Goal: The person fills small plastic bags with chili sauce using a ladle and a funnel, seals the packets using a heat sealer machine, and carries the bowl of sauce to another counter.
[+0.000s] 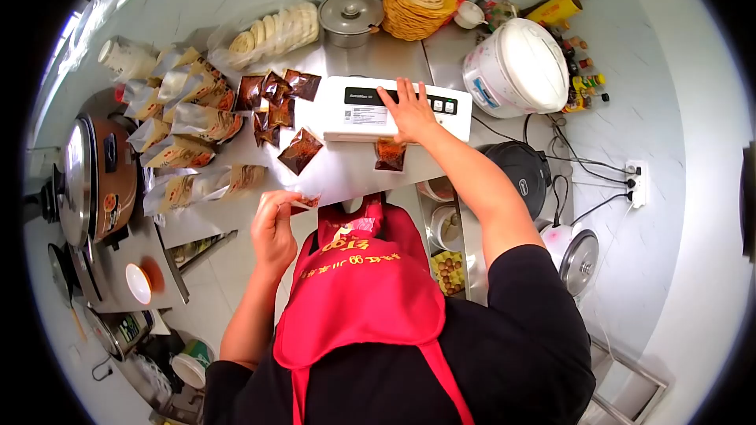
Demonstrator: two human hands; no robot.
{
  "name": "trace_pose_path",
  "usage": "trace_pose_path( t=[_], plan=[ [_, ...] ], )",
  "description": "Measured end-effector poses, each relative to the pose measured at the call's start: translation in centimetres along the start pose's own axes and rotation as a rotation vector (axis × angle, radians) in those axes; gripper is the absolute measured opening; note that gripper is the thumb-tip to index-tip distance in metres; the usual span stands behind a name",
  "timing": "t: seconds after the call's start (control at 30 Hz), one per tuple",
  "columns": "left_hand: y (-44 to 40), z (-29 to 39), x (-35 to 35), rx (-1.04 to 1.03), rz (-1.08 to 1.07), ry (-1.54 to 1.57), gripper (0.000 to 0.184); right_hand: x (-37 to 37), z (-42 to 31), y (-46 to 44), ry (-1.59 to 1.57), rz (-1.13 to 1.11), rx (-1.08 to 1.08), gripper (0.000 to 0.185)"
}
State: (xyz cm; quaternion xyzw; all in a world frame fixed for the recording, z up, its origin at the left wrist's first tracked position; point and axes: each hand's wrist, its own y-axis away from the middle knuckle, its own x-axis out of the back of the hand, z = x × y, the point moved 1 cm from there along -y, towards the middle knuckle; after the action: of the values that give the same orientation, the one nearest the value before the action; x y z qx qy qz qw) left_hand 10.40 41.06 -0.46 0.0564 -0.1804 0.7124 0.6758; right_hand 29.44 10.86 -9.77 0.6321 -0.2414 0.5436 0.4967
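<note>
My right hand (411, 112) lies with spread fingers on top of the white sealing machine (366, 116), near its buttons. A packet of dark red sauce (390, 155) sticks out from under the machine's front edge. My left hand (276, 230) is closed, pinching the corner of a small clear packet (307, 202) with a little red in it, close to the counter's front edge. Several sealed sauce packets (300, 151) lie left of the machine, some heaped on one another.
Printed pouches (206, 120) stand on the left of the counter (346, 165), beside a brown cooker (114, 177). Behind are bagged flatbreads (276, 30), a lidded pot (350, 16) and stacked flatbreads (417, 4). A white bucket (520, 67) and cables are at the right.
</note>
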Motion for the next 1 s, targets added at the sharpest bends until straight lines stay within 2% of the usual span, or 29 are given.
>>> trace_pose_path(
  t=[0.2, 0.3, 0.4, 0.43, 0.5, 0.53, 0.63, 0.73, 0.97, 1.0],
  plan=[
    [-2.6, 0.4, -1.8, 0.007, 0.037, 0.033, 0.014, 0.0, 0.3, -0.4, 0.029, 0.023, 0.060, 0.123],
    [-3.2, 0.9, -3.7, 0.033, 0.055, 0.065, 0.017, 1.1, 2.6, -1.0, -0.035, 0.022, 0.127, 0.123],
    [-4.1, 1.3, -4.8, 0.045, 0.064, 0.063, 0.017, 5.2, 5.7, -3.4, -0.321, -0.280, 0.233, 0.119],
    [-4.2, 1.3, -5.3, 0.040, 0.061, 0.042, 0.017, 3.8, 7.4, -5.6, -0.483, -0.372, 0.321, 0.115],
    [-4.6, 1.5, -6.0, 0.050, 0.077, 0.031, 0.016, 5.1, 9.8, -7.8, -0.826, -0.621, 0.348, 0.110],
    [-4.6, 1.6, -6.4, 0.055, 0.091, 0.024, 0.016, 4.9, 10.8, -9.0, -0.887, -0.744, 0.296, 0.106],
    [-4.6, 1.9, -7.0, 0.101, 0.114, 0.023, 0.015, 3.9, 13.3, -11.5, -1.150, -0.856, 0.237, 0.087],
    [-4.8, 2.8, -7.5, 0.098, 0.130, -0.005, 0.015, 4.0, 15.1, -12.2, -1.227, -0.848, 0.144, 0.073],
    [-4.6, 2.8, -7.8, 0.112, 0.136, 0.074, 0.016, 5.4, 14.6, -9.8, -1.221, -0.784, 0.104, 0.068],
    [-4.6, 2.8, -7.7, 0.106, 0.127, 0.071, 0.016, 5.4, 14.7, -9.3, -1.119, -0.588, 0.130, 0.069]
  ],
)
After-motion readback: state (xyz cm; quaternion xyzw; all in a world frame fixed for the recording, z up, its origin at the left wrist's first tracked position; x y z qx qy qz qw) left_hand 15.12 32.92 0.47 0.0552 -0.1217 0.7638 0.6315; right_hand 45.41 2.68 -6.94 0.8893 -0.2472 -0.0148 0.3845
